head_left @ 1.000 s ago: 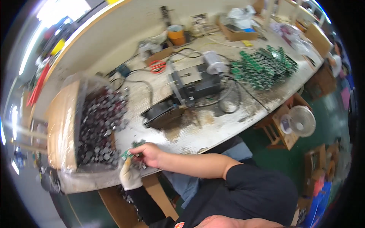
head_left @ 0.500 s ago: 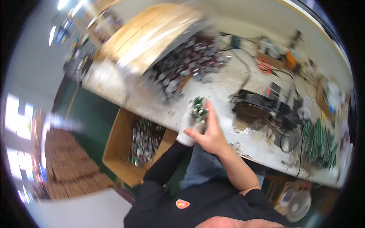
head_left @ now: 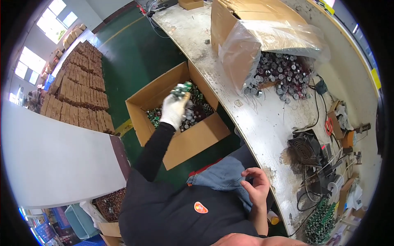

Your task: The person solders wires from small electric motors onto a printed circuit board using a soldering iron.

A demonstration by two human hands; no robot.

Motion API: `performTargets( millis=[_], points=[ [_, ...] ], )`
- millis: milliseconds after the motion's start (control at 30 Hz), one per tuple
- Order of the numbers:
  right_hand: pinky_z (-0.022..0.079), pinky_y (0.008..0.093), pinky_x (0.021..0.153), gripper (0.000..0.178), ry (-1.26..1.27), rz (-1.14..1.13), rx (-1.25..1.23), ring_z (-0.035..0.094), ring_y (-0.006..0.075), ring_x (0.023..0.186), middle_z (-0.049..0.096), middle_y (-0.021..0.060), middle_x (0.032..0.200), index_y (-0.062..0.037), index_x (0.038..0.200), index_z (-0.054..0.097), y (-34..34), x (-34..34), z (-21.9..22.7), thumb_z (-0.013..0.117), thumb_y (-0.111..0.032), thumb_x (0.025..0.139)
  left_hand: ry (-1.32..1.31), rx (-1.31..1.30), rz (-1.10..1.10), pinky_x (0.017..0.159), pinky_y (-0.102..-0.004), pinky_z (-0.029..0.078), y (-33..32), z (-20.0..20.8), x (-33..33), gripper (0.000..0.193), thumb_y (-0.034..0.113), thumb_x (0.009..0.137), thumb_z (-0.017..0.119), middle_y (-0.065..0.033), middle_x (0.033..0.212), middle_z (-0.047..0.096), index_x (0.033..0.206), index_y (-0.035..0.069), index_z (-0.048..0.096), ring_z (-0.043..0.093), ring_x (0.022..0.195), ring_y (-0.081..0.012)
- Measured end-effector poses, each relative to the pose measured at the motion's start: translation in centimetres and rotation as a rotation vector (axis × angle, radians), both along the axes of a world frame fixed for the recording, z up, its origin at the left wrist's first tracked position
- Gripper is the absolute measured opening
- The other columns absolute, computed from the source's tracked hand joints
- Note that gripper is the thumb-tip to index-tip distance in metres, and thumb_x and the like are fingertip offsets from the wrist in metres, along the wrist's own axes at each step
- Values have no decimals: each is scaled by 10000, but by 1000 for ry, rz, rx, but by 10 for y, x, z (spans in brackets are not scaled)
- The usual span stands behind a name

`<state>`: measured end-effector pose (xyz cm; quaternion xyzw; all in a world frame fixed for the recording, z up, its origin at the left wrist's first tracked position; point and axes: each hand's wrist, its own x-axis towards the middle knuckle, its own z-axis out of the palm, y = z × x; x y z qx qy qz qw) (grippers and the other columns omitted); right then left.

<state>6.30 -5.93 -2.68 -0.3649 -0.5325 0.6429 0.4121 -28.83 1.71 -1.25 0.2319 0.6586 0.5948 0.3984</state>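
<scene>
My left hand (head_left: 173,111), in a white glove, reaches over an open cardboard box (head_left: 196,141) on the floor beside the table. It grips a small bunch of green circuit boards (head_left: 181,89). Below it in the box lie many round silver parts (head_left: 188,122) with more green boards among them; the hand hides part of this heap. My bare right hand (head_left: 257,187) is raised above my lap near the table's edge. Its fingers are curved and apart, with nothing between them.
On the white table (head_left: 250,123), a large carton (head_left: 271,14) lined with clear plastic spills round silver parts with thin wires. A black fan-like device (head_left: 305,147) and cables stand to its right, near a pile of green boards (head_left: 320,223). Brown stacks (head_left: 80,84) cover the floor at left.
My hands have parted. The left has carried the green circuit boards from over the table to the box at left; the right has drawn back toward my body. The view has turned left.
</scene>
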Motion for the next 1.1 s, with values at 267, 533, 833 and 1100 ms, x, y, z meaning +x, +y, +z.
performTargets(
  millis=[267, 533, 833, 1100],
  points=[
    [468, 289, 837, 388, 20, 10, -207, 592, 164, 909, 633, 100, 985, 17, 1105, 548, -18, 19, -34, 690, 62, 747, -541, 224, 605, 616, -349, 494, -2, -135, -140, 119, 105, 854, 629, -86, 789, 624, 935, 53, 560, 606, 678, -225],
    [476, 283, 837, 369, 12, 84, -244, 599, 152, 901, 646, 104, 981, 19, 1099, 554, -19, 8, -35, 692, 58, 759, -394, -527, 585, 804, -423, 453, -44, -214, -128, 411, 208, 824, 685, -92, 1133, 593, 1170, 42, 538, 545, 962, -239],
    [472, 291, 864, 360, -52, 131, -115, 596, 149, 938, 640, 86, 1036, 1, 1145, 551, -33, 25, -22, 683, -17, 810, 850, 295, -764, 721, -308, 507, 32, 8, 86, 340, 176, 767, 726, -149, 906, 654, 1041, 6, 619, 654, 791, -237],
    [474, 288, 861, 372, -20, -143, -23, 597, 153, 946, 635, 96, 1040, 3, 1154, 548, -97, 77, -14, 676, -8, 805, 1686, -143, -774, 715, -445, 528, 110, 8, 148, 222, 88, 824, 493, -149, 941, 651, 970, 65, 658, 656, 860, -321]
  ],
)
